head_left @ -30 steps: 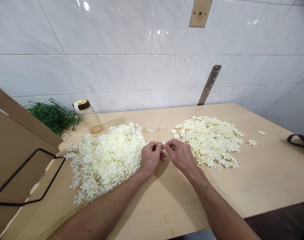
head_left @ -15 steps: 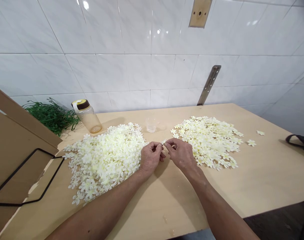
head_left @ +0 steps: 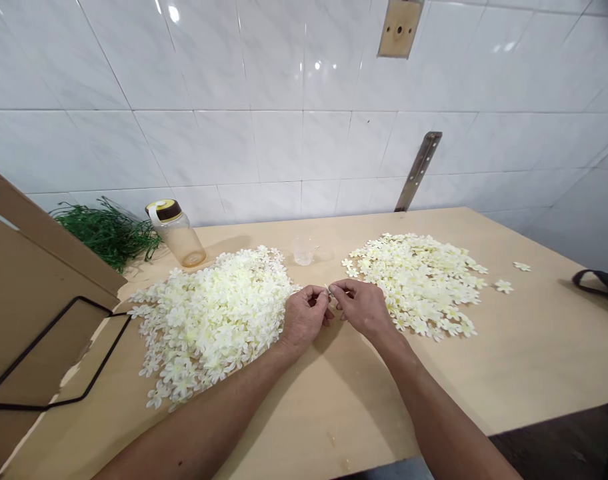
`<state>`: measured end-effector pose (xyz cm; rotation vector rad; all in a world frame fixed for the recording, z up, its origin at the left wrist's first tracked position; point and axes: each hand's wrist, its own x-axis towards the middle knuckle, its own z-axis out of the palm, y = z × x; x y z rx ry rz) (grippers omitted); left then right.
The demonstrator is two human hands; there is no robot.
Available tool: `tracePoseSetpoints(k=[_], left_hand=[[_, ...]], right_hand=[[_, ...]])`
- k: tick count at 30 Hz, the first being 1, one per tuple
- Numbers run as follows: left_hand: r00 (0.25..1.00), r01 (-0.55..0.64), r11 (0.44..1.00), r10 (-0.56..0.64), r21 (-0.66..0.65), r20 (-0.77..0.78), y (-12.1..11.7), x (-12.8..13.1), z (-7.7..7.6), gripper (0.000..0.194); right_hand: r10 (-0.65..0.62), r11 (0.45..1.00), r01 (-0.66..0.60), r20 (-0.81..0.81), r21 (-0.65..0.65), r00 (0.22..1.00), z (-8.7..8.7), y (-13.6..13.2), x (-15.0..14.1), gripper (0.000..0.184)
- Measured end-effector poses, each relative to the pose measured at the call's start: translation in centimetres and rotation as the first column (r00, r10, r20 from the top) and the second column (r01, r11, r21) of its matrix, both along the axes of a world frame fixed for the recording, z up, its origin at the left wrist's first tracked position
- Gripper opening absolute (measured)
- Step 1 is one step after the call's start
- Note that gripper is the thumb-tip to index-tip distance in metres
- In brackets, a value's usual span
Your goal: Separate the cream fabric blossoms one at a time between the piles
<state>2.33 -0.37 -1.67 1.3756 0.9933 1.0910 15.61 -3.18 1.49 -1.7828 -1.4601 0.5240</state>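
Note:
My left hand (head_left: 307,313) and my right hand (head_left: 360,305) meet fingertip to fingertip above the table, between two heaps of artificial flowers. Both are closed in a pinch on a small whitish artificial flower (head_left: 329,289), mostly hidden by the fingers. The left heap of white flowers (head_left: 219,313) is piled thick and lies right beside my left hand. To the right of my right hand spreads a flatter heap of cream-white flowers (head_left: 424,280). A small clear plastic cup (head_left: 303,252) stands just beyond my fingers.
A clear bottle with a brown and yellow lid (head_left: 177,233) stands behind the left heap. Green artificial stems (head_left: 107,233) lie at the back left, near a cardboard box (head_left: 39,307) and a black wire frame (head_left: 99,367). A black strap (head_left: 601,283) rests at the right edge.
My fingertips have drawn closer together, and the white piece between them shows less. My left hand has shifted slightly right. The heaps look the same.

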Motion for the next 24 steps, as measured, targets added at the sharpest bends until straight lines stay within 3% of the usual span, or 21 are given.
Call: tracePoseSetpoints(k=[5, 15, 24], left_hand=[[1.0, 0.006, 1.0, -0.006, 0.006, -0.002, 0.05, 0.03, -0.24, 0.019], [0.998, 0.048, 0.998, -0.047, -0.033, 0.031, 0.59, 0.16, -0.79, 0.021], [0.998, 0.035, 0.997, -0.031, -0.063, 0.059, 0.73, 0.15, -0.82, 0.019]], right_hand=[[0.045, 0.995, -0.057, -0.148, -0.078, 0.988, 0.23, 0.1, 0.42, 0.027], [0.012, 0.996, -0.03, -0.199, -0.088, 0.98, 0.28, 0.21, 0.48, 0.019], [0.021, 0.996, -0.042, -0.243, -0.084, 0.97, -0.14, 0.33, 0.52, 0.024]])
